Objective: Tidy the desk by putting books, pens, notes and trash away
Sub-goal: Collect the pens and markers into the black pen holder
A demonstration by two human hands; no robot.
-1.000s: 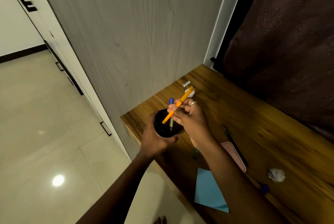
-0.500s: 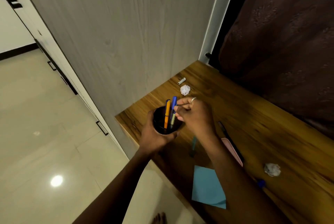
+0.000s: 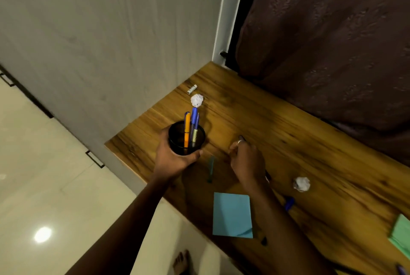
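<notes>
My left hand [image 3: 172, 157] grips a black pen cup [image 3: 186, 138] at the desk's [image 3: 310, 146] left end. An orange pen [image 3: 187, 129] and two blue pens [image 3: 194, 125] stand in it. My right hand [image 3: 246, 160] is down on the desk to the right of the cup, its fingers curled over a black pen [image 3: 241, 137] whose two ends stick out from under it. A teal pen [image 3: 210, 169] lies between my hands. A blue note [image 3: 231, 217] lies near the front edge.
Two crumpled paper balls [image 3: 197, 100] [image 3: 301, 183] and a small white cylinder [image 3: 192, 89] lie on the desk. A blue pen [image 3: 289, 203] and a green note [image 3: 401, 232] are at the right. A dark curtain [image 3: 332, 41] hangs behind; a wall panel [image 3: 111, 41] is at left.
My right hand dropped the orange pen into the cup, let go, and moved right and down onto the black pen. The left hand still holds the cup.
</notes>
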